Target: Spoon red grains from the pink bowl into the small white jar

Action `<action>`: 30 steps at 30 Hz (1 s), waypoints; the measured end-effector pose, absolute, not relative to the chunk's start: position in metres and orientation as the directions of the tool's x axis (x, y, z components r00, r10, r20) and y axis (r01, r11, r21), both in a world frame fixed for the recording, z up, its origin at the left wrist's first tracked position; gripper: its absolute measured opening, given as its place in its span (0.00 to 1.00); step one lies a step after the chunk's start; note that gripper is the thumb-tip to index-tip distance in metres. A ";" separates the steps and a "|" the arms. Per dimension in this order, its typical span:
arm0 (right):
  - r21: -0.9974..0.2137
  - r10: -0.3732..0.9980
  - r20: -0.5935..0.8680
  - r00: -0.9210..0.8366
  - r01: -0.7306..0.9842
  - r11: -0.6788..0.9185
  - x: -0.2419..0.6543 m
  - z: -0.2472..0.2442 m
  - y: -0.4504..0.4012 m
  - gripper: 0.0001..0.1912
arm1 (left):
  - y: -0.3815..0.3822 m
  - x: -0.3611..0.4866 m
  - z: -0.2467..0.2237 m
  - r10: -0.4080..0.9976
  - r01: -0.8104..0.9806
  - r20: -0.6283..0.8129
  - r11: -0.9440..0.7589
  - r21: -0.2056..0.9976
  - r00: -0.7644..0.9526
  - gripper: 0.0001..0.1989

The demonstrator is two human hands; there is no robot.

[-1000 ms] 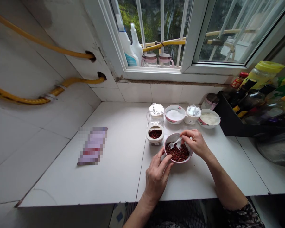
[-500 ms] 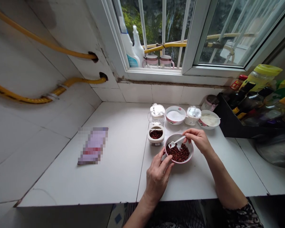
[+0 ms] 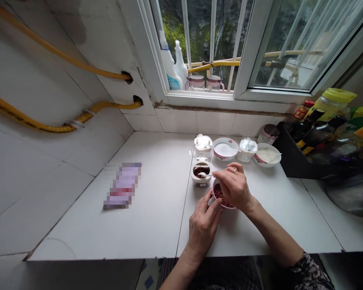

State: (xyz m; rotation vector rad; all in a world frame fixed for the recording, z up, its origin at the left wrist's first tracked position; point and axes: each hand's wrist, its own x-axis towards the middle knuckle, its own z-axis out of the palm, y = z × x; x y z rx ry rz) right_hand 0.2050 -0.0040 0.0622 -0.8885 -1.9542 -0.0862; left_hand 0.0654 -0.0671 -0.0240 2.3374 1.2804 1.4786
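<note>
Head view, centre: clasps bowl (image 3: 228,207) with left hand (image 3: 203,224), likely for steadiness; pinches spoon (image 3: 202,175) over jar (image 3: 196,181) with right hand (image 3: 236,187).

On the worktop (image 3: 151,233), the front bowl (image 3: 228,207) sits right of and before the front jar (image 3: 201,182). Behind run, left to right, a rear jar (image 3: 203,140), middle bowl (image 3: 224,156), second jar (image 3: 247,154) and end bowl (image 3: 264,164). Farther right stands a rack (image 3: 293,165) holding bottles (image 3: 323,131); a flat item (image 3: 124,185) lies left.
</note>
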 end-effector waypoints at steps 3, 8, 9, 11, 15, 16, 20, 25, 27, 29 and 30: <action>-0.273 0.523 0.814 -0.253 0.628 0.729 0.214 0.066 -0.007 0.11 | -0.067 0.065 -0.023 0.696 0.605 0.694 -0.638 0.477 0.187 0.11; -0.582 0.733 0.681 0.017 0.620 0.526 0.244 0.070 -0.009 0.06 | -0.068 0.064 -0.020 0.707 0.601 0.679 -0.634 0.486 0.197 0.11; -0.604 0.777 0.629 0.006 0.633 0.485 0.249 0.068 -0.009 0.06 | -0.068 0.063 -0.020 0.709 0.603 0.676 -0.633 0.486 0.199 0.11; -0.614 0.850 0.523 -0.055 0.667 0.421 0.253 0.062 -0.008 0.08 | -0.068 0.063 -0.020 0.711 0.607 0.672 -0.633 0.481 0.207 0.12; -0.616 0.919 0.367 -0.144 0.702 0.357 0.249 0.052 -0.006 0.10 | -0.068 0.063 -0.021 0.701 0.611 0.683 -0.638 0.469 0.206 0.12; -0.624 0.926 0.347 -0.151 0.700 0.348 0.248 0.051 -0.005 0.10 | -0.068 0.063 -0.021 0.698 0.609 0.687 -0.640 0.469 0.204 0.12; -0.722 0.956 0.278 -0.092 0.637 0.271 0.248 0.051 -0.004 0.10 | -0.068 0.063 -0.022 0.700 0.607 0.684 -0.639 0.472 0.205 0.12; -0.908 0.995 0.097 0.009 0.410 0.085 0.257 0.055 -0.002 0.09 | -0.069 0.062 -0.022 0.706 0.596 0.677 -0.641 0.485 0.208 0.12; -0.938 0.998 0.046 0.031 0.344 0.033 0.260 0.056 -0.001 0.09 | -0.068 0.062 -0.021 0.703 0.595 0.679 -0.643 0.482 0.210 0.12; -0.940 0.998 0.051 0.037 0.340 0.036 0.261 0.057 -0.001 0.09 | -0.068 0.062 -0.021 0.701 0.599 0.681 -0.644 0.476 0.212 0.13; -0.930 0.997 0.073 0.032 0.363 0.056 0.261 0.057 -0.001 0.09 | -0.068 0.062 -0.021 0.700 0.600 0.682 -0.644 0.474 0.212 0.12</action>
